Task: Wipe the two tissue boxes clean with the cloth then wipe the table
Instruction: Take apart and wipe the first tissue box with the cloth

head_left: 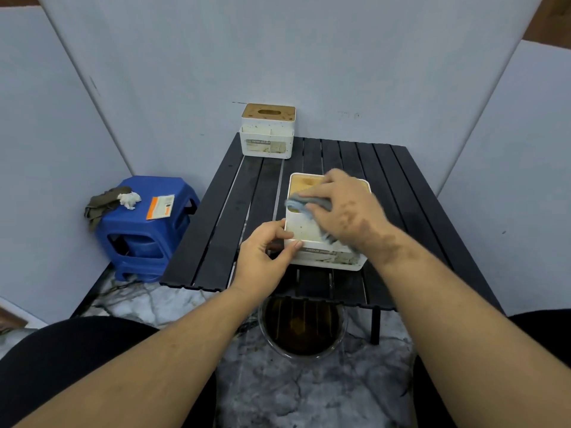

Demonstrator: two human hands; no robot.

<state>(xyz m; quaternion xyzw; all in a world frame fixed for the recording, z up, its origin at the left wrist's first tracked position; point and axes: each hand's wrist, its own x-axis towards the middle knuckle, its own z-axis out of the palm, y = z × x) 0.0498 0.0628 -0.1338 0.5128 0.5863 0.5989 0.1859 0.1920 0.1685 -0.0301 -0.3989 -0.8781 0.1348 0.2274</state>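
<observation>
Nearest, under the table's near edge, we note a glass bowl [301, 329] of dark liquid on the marbled floor. Above it, our left hand [262, 254] grips the near-left corner of the closer tissue box [324, 242], thumb and fingers curled round its edge. Our right hand [343, 208] presses the grey cloth [296, 205] onto that box's top face, fingers curled over the bunched cloth. The box sits on the black slatted table [401, 186], toward its near middle. Left of the table, a blue stool [142, 236] carries rags and a card. Farthest, the second tissue box [267, 131] stands upright at the table's far-left corner, against the wall.
</observation>
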